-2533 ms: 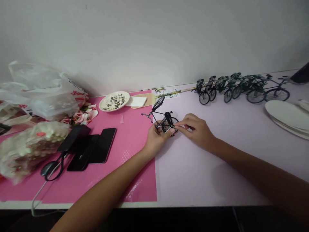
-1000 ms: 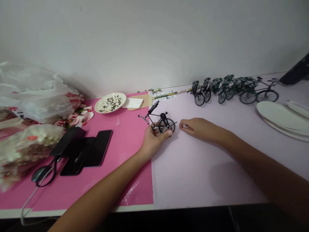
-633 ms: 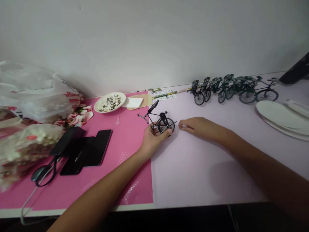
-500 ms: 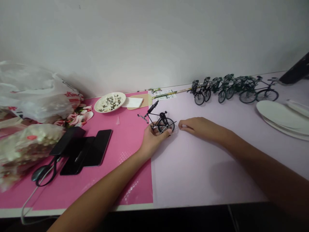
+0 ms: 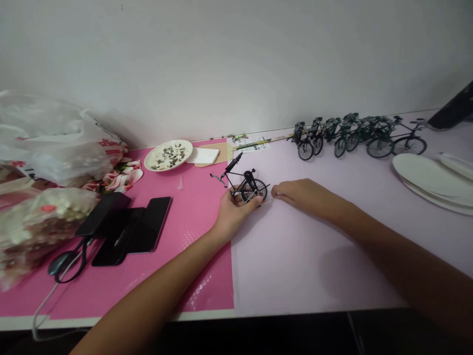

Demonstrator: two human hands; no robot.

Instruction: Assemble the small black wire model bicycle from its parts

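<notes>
A small black model bicycle (image 5: 247,181) is held by my left hand (image 5: 236,209), with the thumb on its rear wheel. Its silver handlebar points left, and only that one wheel shows; the rest is partly hidden by my fingers. Just right of the wheel is my right hand (image 5: 291,191), its thumb and fingertips pinched together near the tip of a thin dark rod. What those fingers hold, if anything, is too small to make out.
Several model bicycles (image 5: 343,135) stand along the wall at the back right. White plates (image 5: 436,177) lie at the right. Further left are a plate of small parts (image 5: 168,156), phones (image 5: 151,224), and plastic bags (image 5: 55,143).
The fingers of my right hand have moved slightly left, toward the wheel, and closed more. My left hand keeps its hold on the bicycle.
</notes>
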